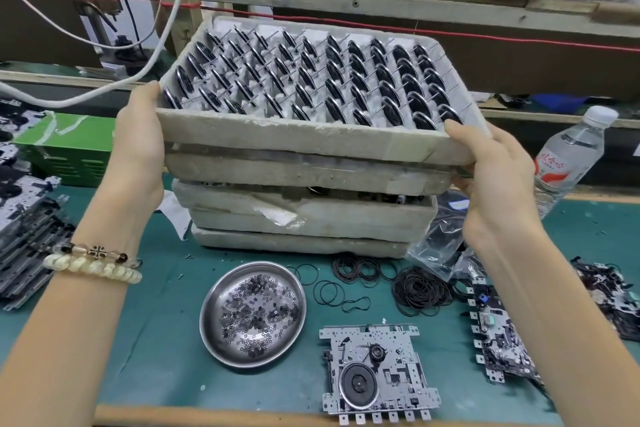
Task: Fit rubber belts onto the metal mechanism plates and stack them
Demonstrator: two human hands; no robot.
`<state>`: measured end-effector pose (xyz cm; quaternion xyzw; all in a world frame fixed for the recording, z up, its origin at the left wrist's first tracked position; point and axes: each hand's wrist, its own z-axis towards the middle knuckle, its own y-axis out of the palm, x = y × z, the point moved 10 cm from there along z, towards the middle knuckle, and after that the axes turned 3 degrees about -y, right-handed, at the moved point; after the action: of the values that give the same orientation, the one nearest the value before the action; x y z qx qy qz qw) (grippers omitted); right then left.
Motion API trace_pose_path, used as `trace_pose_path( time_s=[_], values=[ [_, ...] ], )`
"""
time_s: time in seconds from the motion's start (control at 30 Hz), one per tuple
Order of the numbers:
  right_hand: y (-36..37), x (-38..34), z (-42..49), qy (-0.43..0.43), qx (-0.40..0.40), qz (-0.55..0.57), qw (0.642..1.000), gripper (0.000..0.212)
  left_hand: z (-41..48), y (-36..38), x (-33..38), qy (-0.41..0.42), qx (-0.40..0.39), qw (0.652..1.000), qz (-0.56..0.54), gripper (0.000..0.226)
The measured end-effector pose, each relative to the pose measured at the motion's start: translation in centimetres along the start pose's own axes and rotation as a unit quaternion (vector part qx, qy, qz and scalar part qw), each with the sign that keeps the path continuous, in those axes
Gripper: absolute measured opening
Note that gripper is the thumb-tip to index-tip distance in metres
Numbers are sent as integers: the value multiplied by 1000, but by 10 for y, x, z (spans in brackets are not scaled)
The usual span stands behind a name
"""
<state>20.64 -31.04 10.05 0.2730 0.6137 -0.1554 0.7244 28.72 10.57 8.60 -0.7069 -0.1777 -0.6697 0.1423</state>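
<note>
A grey foam tray full of black flywheels on pins is tilted up off a stack of similar trays. My left hand grips its left front corner and my right hand grips its right front corner. One metal mechanism plate with a black wheel lies flat near the table's front edge. Loose black rubber belts lie scattered in front of the tray stack. More plates lie to the right, and a stack of plates sits at the far left.
A steel dish of small washers sits left of the single plate. A clear water bottle leans at the right, above a plastic bag. A green box stands at the left. White cable hangs behind.
</note>
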Motion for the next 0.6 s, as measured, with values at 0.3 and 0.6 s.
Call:
trace_pose_path(
  time_s=[0.3,0.6],
  values=[
    [1,0,-3,-28,-61,-48,997,44,-9,2,-4,23,-28,999,8,80],
    [1,-1,-3,-57,-138,-76,986,38,-30,-1,2,73,-19,997,4,78]
  ],
)
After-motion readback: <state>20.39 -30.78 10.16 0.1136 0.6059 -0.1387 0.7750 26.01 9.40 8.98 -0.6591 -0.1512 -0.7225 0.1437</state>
